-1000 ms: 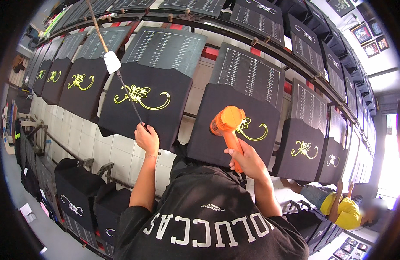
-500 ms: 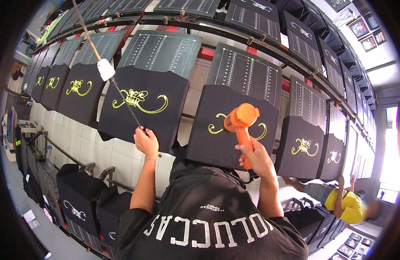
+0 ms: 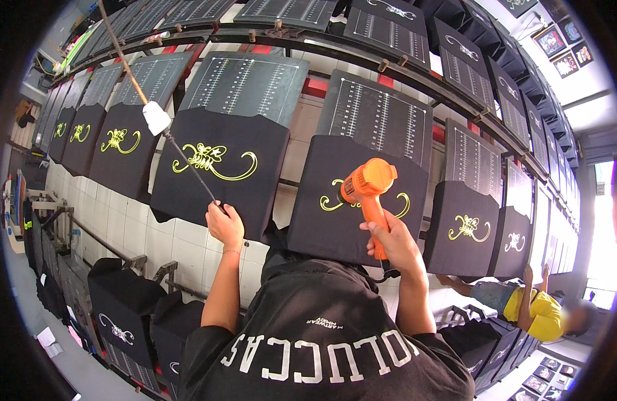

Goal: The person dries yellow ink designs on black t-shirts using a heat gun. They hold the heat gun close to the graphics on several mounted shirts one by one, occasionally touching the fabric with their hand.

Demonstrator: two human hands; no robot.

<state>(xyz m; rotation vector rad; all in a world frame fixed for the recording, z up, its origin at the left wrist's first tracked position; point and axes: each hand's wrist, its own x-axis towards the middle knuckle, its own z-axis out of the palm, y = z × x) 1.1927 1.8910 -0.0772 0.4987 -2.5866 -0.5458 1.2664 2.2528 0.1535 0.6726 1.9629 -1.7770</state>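
Observation:
My right hand [image 3: 396, 242] is closed around the handle of an orange hot-air dryer [image 3: 370, 186], its fingers wrapped from the side. The dryer hangs over a black shirt [image 3: 332, 230] stretched on a board and hides the middle of its yellow-green print. My left hand [image 3: 225, 225] pinches the lower part of a thin dark cord [image 3: 191, 167]. Farther up, that cord runs into a white connector [image 3: 156, 118], and a brownish cable continues to the top left. Behind the left hand lies another black shirt [image 3: 221, 197] with a yellow-green scroll print.
Dark printing boards [image 3: 245, 83] with white scale marks stand in rows, many dressed in black shirts. A metal rail [image 3: 352, 52] runs behind them. More shirts [image 3: 118, 307] lie at the lower left. A person in a yellow top [image 3: 543, 315] is at the right, beside the row.
The white connector and cord have swung slightly left and down. The dryer has shifted a little left over the same shirt. Both hands keep their hold.

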